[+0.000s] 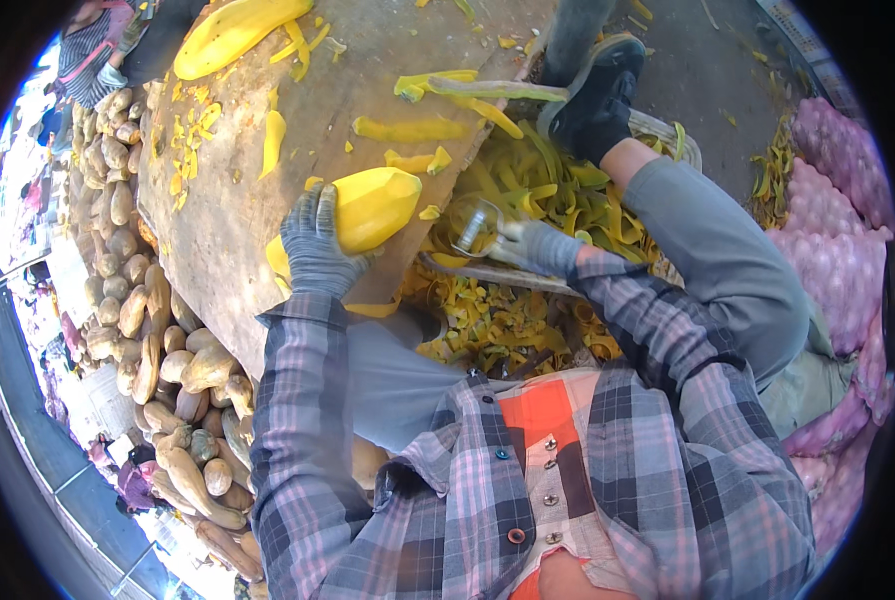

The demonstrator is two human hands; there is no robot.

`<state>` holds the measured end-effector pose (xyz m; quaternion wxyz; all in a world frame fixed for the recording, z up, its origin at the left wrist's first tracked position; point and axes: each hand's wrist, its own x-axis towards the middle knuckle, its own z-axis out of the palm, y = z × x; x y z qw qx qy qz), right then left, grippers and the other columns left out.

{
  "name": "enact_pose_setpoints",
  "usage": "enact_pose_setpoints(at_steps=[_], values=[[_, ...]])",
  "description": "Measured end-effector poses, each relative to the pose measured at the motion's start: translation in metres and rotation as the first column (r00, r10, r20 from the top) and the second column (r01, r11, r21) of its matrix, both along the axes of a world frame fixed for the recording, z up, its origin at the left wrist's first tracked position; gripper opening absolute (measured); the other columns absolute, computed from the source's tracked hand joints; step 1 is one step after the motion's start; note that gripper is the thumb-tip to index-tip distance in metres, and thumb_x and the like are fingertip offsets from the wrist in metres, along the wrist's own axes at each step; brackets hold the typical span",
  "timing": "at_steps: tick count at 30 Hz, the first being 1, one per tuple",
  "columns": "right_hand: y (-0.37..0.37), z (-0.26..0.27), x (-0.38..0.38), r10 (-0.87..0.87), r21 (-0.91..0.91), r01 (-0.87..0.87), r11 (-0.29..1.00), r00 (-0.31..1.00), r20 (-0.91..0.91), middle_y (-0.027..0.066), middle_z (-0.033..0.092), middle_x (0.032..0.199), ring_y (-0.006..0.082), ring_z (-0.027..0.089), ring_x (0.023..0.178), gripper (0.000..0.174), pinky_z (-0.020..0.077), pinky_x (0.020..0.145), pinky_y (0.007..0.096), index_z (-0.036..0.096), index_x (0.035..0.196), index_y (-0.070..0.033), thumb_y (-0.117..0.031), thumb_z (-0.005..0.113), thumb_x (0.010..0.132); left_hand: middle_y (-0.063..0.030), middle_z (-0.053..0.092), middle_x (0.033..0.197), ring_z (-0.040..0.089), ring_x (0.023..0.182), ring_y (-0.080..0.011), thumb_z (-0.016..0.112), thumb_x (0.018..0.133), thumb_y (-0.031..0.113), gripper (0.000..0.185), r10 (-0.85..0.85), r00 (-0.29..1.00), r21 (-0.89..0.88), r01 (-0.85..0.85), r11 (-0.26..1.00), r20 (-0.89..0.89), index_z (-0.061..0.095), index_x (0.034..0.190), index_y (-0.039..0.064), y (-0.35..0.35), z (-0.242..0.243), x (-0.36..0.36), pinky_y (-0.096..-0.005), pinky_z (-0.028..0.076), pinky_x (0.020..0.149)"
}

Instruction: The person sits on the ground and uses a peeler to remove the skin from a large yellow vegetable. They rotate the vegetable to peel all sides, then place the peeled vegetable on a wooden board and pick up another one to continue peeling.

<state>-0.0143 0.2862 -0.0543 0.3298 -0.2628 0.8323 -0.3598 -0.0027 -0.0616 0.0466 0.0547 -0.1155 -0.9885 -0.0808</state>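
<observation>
My left hand, in a grey striped work glove, grips a yellow peeled squash at the edge of a worn wooden board. The squash lies tilted on the wood, its faceted end towards the right. My right hand, also gloved, holds a wide-bladed peeler, blurred and apart from the squash. Beneath the peeler, a container full of green and yellow peelings shows its pale rim. A few long strips of peel are scattered over the board.
Another peeled squash lies on the board's far side. Unpeeled squashes are heaped along the left, with a person beyond. My shoe stands by the container. Pink mesh sacks are stacked at right; peel scraps cover the ground.
</observation>
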Motion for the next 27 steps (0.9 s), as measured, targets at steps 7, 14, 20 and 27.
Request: enact_pose_setpoints(at_steps=[7,14,20,27], values=[[-0.083,0.090,-0.072,0.003,-0.086,0.001,0.996,0.999,0.054,0.0244,0.069,0.104,0.0386,0.067,0.099,0.044,0.0519,0.088,0.0430,0.064,0.112,0.002,-0.040,0.058,0.099,-0.0208,0.042,0.148,0.041,0.133,-0.0422,0.094,0.045,0.045,0.122,-0.036,0.999,-0.042,0.034,0.999,-0.041,0.036,0.146,0.009,-0.005,-0.009,0.008,-0.0541,0.031,0.113],[-0.017,-0.021,-0.004,0.323,0.025,-0.348,0.937,0.837,-0.442,0.0158,0.068,0.091,0.0302,0.068,0.087,0.029,0.0530,0.080,0.0388,0.062,0.120,-0.008,-0.016,0.049,0.096,-0.0180,0.045,0.146,0.044,0.130,-0.0409,0.096,0.047,0.041,0.123,0.011,0.998,-0.012,-0.012,1.000,-0.068,0.034,0.149,0.012,0.004,-0.004,-0.001,-0.0511,0.033,0.113],[-0.081,0.046,-0.022,-0.118,-0.523,0.308,0.794,0.924,0.365,0.0074,0.062,0.078,0.0231,0.058,0.065,0.016,0.0490,0.060,0.0374,0.063,0.102,-0.009,-0.019,0.051,0.099,-0.0180,0.046,0.144,0.045,0.129,-0.0404,0.096,0.047,0.043,0.122,0.047,0.999,-0.018,-0.048,0.999,-0.026,0.036,0.148,0.011,0.001,-0.005,0.003,-0.0514,0.034,0.112],[-0.084,0.128,0.019,-0.221,-0.044,0.505,0.862,0.453,0.864,0.0053,0.058,0.070,0.0161,0.054,0.058,0.047,0.0466,0.053,0.0337,0.064,0.092,-0.004,-0.048,0.050,0.101,-0.0182,0.044,0.147,0.044,0.132,-0.0395,0.095,0.048,0.039,0.118,-0.087,0.986,-0.032,0.084,0.996,-0.139,0.036,0.146,0.010,-0.002,-0.009,0.006,-0.0525,0.033,0.111]])
